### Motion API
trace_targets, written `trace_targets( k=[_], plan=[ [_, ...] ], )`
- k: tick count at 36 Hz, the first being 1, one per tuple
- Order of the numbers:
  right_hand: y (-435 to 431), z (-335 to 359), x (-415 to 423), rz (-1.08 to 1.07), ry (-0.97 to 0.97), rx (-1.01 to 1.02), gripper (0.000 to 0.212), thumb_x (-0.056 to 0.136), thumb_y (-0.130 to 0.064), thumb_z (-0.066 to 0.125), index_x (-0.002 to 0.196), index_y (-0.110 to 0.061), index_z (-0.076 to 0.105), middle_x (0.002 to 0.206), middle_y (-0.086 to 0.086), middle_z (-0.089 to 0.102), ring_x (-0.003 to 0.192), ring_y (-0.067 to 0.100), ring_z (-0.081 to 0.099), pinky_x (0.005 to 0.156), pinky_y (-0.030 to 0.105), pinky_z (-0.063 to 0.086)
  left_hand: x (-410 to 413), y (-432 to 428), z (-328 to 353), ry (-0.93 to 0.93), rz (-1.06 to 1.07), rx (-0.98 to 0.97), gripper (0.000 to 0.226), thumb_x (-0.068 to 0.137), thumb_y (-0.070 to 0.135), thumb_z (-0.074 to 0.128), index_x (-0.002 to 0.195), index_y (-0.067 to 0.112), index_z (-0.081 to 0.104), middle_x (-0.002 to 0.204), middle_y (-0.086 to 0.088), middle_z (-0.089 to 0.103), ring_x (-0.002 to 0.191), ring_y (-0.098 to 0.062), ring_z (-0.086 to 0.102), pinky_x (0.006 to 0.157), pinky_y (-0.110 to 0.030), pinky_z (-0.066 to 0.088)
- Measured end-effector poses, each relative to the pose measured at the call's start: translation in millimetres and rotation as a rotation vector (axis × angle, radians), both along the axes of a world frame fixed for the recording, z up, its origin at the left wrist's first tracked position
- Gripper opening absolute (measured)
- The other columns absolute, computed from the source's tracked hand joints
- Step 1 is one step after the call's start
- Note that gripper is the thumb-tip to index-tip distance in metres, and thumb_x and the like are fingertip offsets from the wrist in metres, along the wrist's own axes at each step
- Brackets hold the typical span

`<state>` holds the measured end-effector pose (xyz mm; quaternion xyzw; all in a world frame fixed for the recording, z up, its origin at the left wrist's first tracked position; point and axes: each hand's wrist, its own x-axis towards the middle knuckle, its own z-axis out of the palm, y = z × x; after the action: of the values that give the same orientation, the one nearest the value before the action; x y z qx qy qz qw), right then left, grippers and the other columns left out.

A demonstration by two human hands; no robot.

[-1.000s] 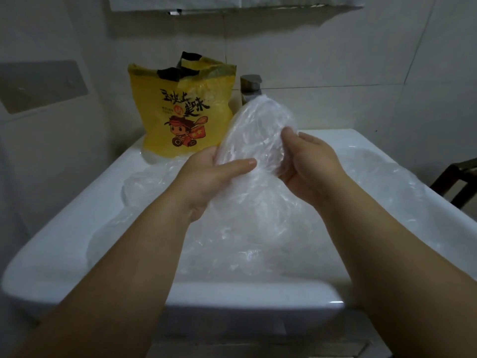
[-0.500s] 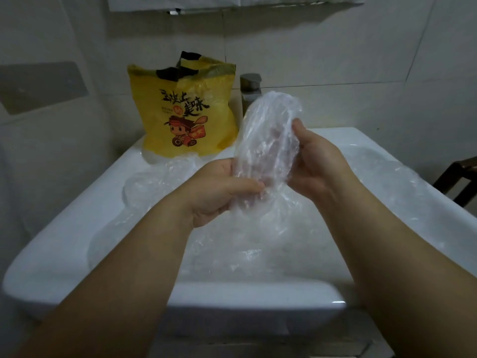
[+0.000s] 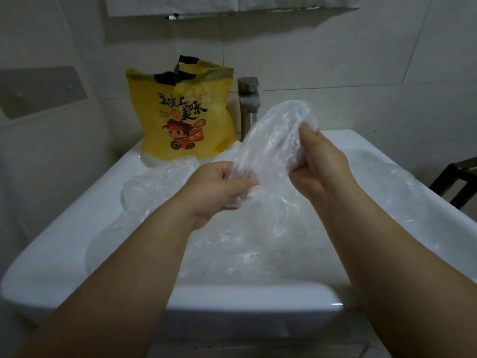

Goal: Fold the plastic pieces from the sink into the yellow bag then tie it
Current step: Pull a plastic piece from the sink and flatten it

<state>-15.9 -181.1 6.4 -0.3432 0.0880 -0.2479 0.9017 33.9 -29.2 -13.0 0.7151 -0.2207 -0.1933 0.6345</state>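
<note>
A clear crinkled plastic piece, folded into a narrow strip, slants above the white sink. My left hand grips its lower end. My right hand pinches its upper end between thumb and fingers. More clear plastic pieces lie heaped in the basin below. The yellow bag, printed with a cartoon figure and black handles, stands upright on the sink's back left corner with its mouth open.
A metal faucet stands behind the held piece, right of the bag. Tiled walls close in at the back and left. A dark wooden chair shows at the right edge.
The held piece went from a broad rounded sheet to a narrower folded strip. My right hand rose and shifted right along it, while my left hand closed on the lower end.
</note>
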Motion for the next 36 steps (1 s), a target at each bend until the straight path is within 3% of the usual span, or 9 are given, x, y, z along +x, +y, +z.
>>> trace_targets(
  k=[3, 6, 10, 13, 15, 22, 26, 29, 36],
  plan=[
    [-0.1, 2.0, -1.5, 0.253, -0.046, -0.043, 0.063, 0.09, -0.048, 0.053, 0.136, -0.006, 0.049, 0.121, 0.015, 0.065, 0.114, 0.03, 0.062, 0.101, 0.044, 0.047, 2.3, 1.0, 4.4, 0.041, 0.049, -0.13, 0.005, 0.087, 0.008, 0.067, 0.091, 0.012, 0.067, 0.06, 0.007, 0.061, 0.048, -0.001, 0.055, 0.046, -0.014, 0.044],
    [6.6, -4.8, -0.1, 0.518, 0.015, -0.336, 0.091, 0.071, -0.067, 0.053, 0.139, -0.006, 0.045, 0.12, 0.014, 0.066, 0.118, 0.03, 0.059, 0.106, 0.045, 0.041, -0.4, 1.4, 6.9, 0.064, 0.003, -0.193, 0.01, 0.088, 0.007, 0.064, 0.094, 0.015, 0.066, 0.073, 0.005, 0.07, 0.061, -0.003, 0.065, 0.051, -0.017, 0.05],
    [23.0, -17.7, 6.0, 0.594, 0.186, -0.619, 0.076, 0.072, -0.049, 0.07, 0.124, 0.005, 0.056, 0.118, 0.022, 0.064, 0.11, 0.035, 0.061, 0.104, 0.043, 0.044, -5.4, 1.6, 7.7, 0.021, -0.083, -0.129, 0.016, 0.09, 0.002, 0.059, 0.104, 0.004, 0.066, 0.086, -0.007, 0.071, 0.066, -0.007, 0.067, 0.052, -0.018, 0.049],
    [25.5, -18.6, 7.2, 0.529, 0.179, -0.553, 0.039, 0.088, -0.029, 0.06, 0.109, 0.004, 0.06, 0.097, 0.018, 0.065, 0.089, 0.027, 0.063, 0.08, 0.031, 0.052, -5.6, 3.2, 7.2, 0.043, -0.071, -0.101, 0.013, 0.091, 0.004, 0.059, 0.098, 0.011, 0.066, 0.082, -0.002, 0.07, 0.063, -0.004, 0.066, 0.049, -0.016, 0.048],
    [23.0, -16.5, 7.5, 0.513, 0.139, -0.485, 0.026, 0.096, -0.025, 0.051, 0.105, -0.002, 0.06, 0.089, 0.013, 0.064, 0.084, 0.023, 0.063, 0.076, 0.03, 0.051, -7.1, 3.5, 8.0, 0.066, -0.098, -0.071, 0.008, 0.09, 0.012, 0.063, 0.097, 0.013, 0.066, 0.075, 0.001, 0.071, 0.061, -0.005, 0.065, 0.049, -0.015, 0.049],
    [23.2, -12.1, 4.3, 0.513, 0.182, -0.483, 0.062, 0.077, -0.04, 0.061, 0.123, 0.001, 0.057, 0.107, 0.015, 0.065, 0.097, 0.028, 0.062, 0.087, 0.034, 0.048, -7.1, 7.9, 8.5, 0.045, -0.152, 0.1, 0.007, 0.085, 0.01, 0.068, 0.092, 0.008, 0.067, 0.069, 0.002, 0.071, 0.052, -0.001, 0.06, 0.046, -0.014, 0.044],
    [7.6, -2.8, 1.4, 0.426, 0.112, -0.352, 0.032, 0.097, -0.032, 0.048, 0.114, -0.007, 0.059, 0.091, 0.007, 0.067, 0.085, 0.02, 0.064, 0.082, 0.036, 0.051, -2.9, 16.1, 4.4, -0.023, -0.24, 0.351, 0.004, 0.087, 0.013, 0.069, 0.089, 0.01, 0.07, 0.073, 0.002, 0.074, 0.056, -0.002, 0.063, 0.049, -0.015, 0.047],
    [-4.6, 3.6, -2.7, 0.347, 0.076, -0.243, 0.029, 0.098, -0.031, 0.047, 0.113, -0.009, 0.06, 0.09, 0.006, 0.07, 0.084, 0.019, 0.067, 0.082, 0.037, 0.051, 0.2, 19.0, 0.5, -0.034, -0.274, 0.492, 0.004, 0.086, 0.016, 0.071, 0.088, 0.012, 0.072, 0.075, 0.003, 0.075, 0.063, -0.003, 0.068, 0.053, -0.016, 0.05],
    [-1.6, -0.2, -1.9, 0.415, 0.116, -0.375, 0.033, 0.099, -0.031, 0.045, 0.118, -0.007, 0.058, 0.099, 0.009, 0.068, 0.096, 0.023, 0.066, 0.089, 0.038, 0.053, 3.3, 14.8, -1.9, -0.168, -0.181, 0.349, 0.016, 0.079, 0.018, 0.078, 0.092, 0.022, 0.07, 0.077, 0.011, 0.069, 0.073, -0.007, 0.062, 0.068, -0.024, 0.049]
  ],
)
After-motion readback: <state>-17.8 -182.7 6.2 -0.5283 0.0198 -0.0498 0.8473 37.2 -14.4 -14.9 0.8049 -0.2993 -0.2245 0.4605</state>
